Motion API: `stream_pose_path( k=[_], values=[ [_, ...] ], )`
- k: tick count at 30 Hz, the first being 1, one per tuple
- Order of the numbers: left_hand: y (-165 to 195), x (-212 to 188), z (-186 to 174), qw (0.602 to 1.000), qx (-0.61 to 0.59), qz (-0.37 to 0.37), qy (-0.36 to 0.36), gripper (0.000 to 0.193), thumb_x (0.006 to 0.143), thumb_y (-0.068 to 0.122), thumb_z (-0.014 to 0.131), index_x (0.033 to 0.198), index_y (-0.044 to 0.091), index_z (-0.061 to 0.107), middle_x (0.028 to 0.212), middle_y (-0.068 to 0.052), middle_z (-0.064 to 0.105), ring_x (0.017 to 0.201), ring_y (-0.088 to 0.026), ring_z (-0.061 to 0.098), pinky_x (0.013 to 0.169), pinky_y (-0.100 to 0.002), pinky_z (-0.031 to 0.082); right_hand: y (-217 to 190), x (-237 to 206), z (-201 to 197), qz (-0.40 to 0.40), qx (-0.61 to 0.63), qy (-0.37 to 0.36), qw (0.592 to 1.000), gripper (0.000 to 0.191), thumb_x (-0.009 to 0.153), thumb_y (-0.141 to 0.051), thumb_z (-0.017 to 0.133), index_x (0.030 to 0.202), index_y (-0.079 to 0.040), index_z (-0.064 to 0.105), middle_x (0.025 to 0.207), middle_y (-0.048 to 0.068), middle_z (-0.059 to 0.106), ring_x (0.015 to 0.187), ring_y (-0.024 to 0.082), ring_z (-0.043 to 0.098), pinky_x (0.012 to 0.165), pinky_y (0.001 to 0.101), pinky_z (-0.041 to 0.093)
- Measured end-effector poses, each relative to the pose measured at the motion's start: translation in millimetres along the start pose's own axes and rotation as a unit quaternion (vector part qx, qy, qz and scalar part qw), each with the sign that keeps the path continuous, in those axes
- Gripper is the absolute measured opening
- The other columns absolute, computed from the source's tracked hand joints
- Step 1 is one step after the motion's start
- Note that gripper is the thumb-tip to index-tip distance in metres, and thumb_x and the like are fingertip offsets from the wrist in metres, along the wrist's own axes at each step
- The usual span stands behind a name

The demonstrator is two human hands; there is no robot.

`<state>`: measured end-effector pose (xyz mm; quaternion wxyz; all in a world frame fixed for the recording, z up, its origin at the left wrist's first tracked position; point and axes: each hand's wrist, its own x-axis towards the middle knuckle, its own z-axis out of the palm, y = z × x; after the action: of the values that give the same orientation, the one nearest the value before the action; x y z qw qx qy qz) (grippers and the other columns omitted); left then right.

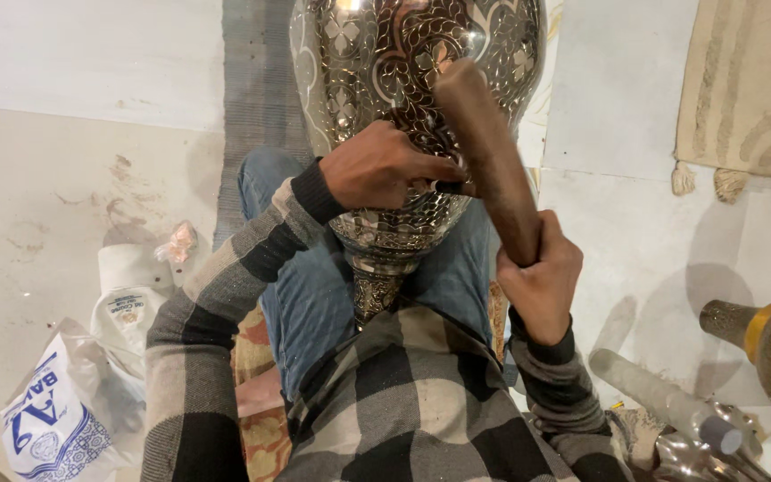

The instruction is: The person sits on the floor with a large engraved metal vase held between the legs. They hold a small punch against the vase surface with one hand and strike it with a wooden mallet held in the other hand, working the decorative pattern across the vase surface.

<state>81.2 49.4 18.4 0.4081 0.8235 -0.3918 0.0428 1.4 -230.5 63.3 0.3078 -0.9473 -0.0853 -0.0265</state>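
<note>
Clearly the biggest thing is the engraved metal vase [403, 54], filling the upper centre of the frame and lying across the person's lap, its narrow neck [377, 286] pointing toward the checked shirt. It looks like rigid sheet metal, polished and slippery, likely hollow and light for its bulk, and prone to denting; the neck and the shoulder just above it seem the surest places to hold. Next, the wooden mallet [491, 152] slants over the vase's right side, stiff and heavy-looking. The right hand [542, 281] has its grip clenched around the mallet's lower end. The left hand [381, 168] presses on the vase's belly, fingers pinching a small dark tool [450, 186] against the surface.
</note>
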Motion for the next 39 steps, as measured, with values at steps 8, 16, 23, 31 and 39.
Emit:
stream_pose_path(
  k=[8, 16, 23, 31, 39],
  values=[
    [-1.2, -0.1, -6.9, 0.999, -0.01, 0.047, 0.005, 0.065, 0.07, -0.007, 0.068, 0.131, 0.015, 0.071, 0.071, -0.007, 0.071, 0.053, -0.019, 0.063, 0.047, -0.035, 0.05, -4.4, -2.9, 4.4, 0.028, 0.2, 0.048, 0.978, 0.02, 0.089, 0.0, 0.076, 0.1, 0.004, 0.06, 0.078, 0.011, 0.059, 0.07, 0.013, 0.056, 0.067, 0.0293, 0.049],
    [-4.1, 2.3, -10.0, 0.999, 0.017, 0.04, -0.022, 0.067, 0.068, -0.006, 0.068, 0.13, 0.018, 0.071, 0.067, -0.008, 0.071, 0.048, -0.021, 0.062, 0.044, -0.037, 0.049, -4.6, -9.1, 3.1, 0.042, 0.184, 0.037, 0.981, 0.023, 0.087, -0.002, 0.077, 0.1, 0.003, 0.059, 0.078, 0.012, 0.061, 0.07, 0.014, 0.058, 0.067, 0.0316, 0.049],
    [16.9, -34.3, 4.6, 0.978, 0.011, -0.033, 0.207, 0.054, 0.083, -0.012, 0.061, 0.131, 0.011, 0.067, 0.09, -0.013, 0.077, 0.069, -0.021, 0.074, 0.057, -0.033, 0.057, 1.8, 8.7, -8.4, 0.076, 0.184, -0.087, 0.976, 0.028, 0.081, -0.001, 0.081, 0.101, 0.001, 0.062, 0.079, 0.003, 0.063, 0.069, 0.007, 0.057, 0.063, 0.026, 0.046],
    [22.0, -39.4, 21.3, 0.954, -0.034, -0.075, 0.288, 0.049, 0.082, -0.013, 0.063, 0.127, 0.004, 0.067, 0.1, -0.015, 0.079, 0.075, -0.024, 0.077, 0.062, -0.034, 0.061, -53.7, 72.3, -56.1, -0.107, 0.151, -0.113, 0.976, 0.026, 0.089, -0.004, 0.08, 0.108, 0.0, 0.062, 0.073, 0.006, 0.063, 0.063, 0.011, 0.06, 0.064, 0.0281, 0.049],
    [27.6, -39.6, 5.6, 0.962, -0.046, -0.081, 0.256, 0.052, 0.079, -0.011, 0.065, 0.127, 0.007, 0.066, 0.098, -0.014, 0.077, 0.079, -0.027, 0.077, 0.068, -0.036, 0.062, -86.9, 94.4, -61.2, -0.147, 0.075, -0.147, 0.975, 0.025, 0.086, -0.007, 0.073, 0.107, -0.002, 0.06, 0.074, 0.015, 0.058, 0.062, 0.035, 0.051, 0.06, 0.0361, 0.045]
  ],
)
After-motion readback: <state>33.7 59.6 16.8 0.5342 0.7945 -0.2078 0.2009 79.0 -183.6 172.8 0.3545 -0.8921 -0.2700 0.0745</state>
